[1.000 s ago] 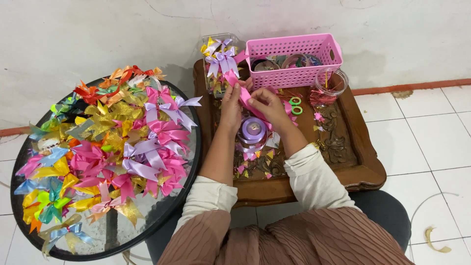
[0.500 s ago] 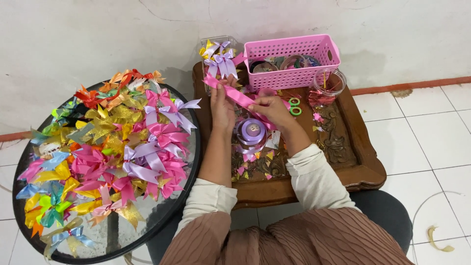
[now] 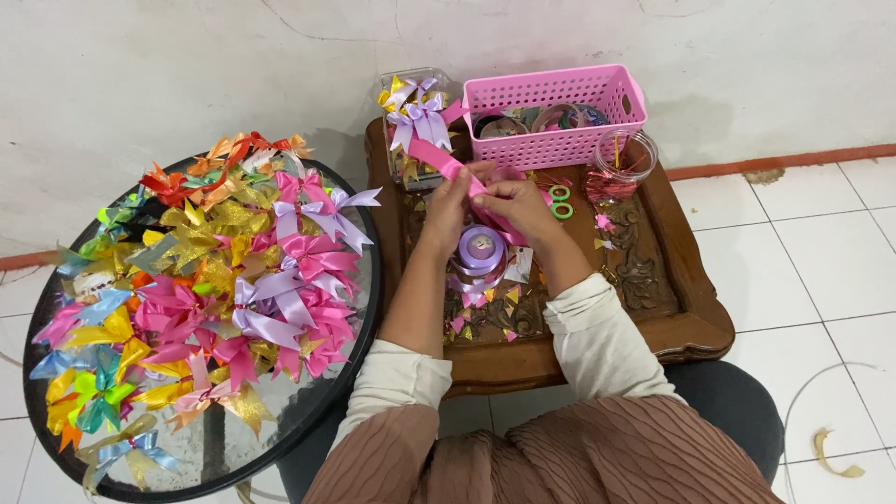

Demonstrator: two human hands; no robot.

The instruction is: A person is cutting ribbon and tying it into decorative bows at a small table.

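My left hand (image 3: 455, 199) and my right hand (image 3: 519, 203) meet over a carved wooden table (image 3: 677, 317), both pinching a strip of pink ribbon (image 3: 430, 155). The strip runs up and to the left from my fingers toward the table's back corner. Right below my hands sits a lilac ribbon spool (image 3: 480, 248). Small ribbon offcuts (image 3: 484, 313) lie scattered around it on the wood.
A round glass table (image 3: 350, 369) at my left is heaped with several finished ribbon bows (image 3: 213, 271) in many colours. At the back stand a pink plastic basket (image 3: 558, 114) of spools, a clear box of bows (image 3: 413, 117), a glass jar (image 3: 624, 157) and green-handled scissors (image 3: 560, 201).
My hands have worked the pink ribbon, and its free end now points further up and to the left. The view has shifted slightly.
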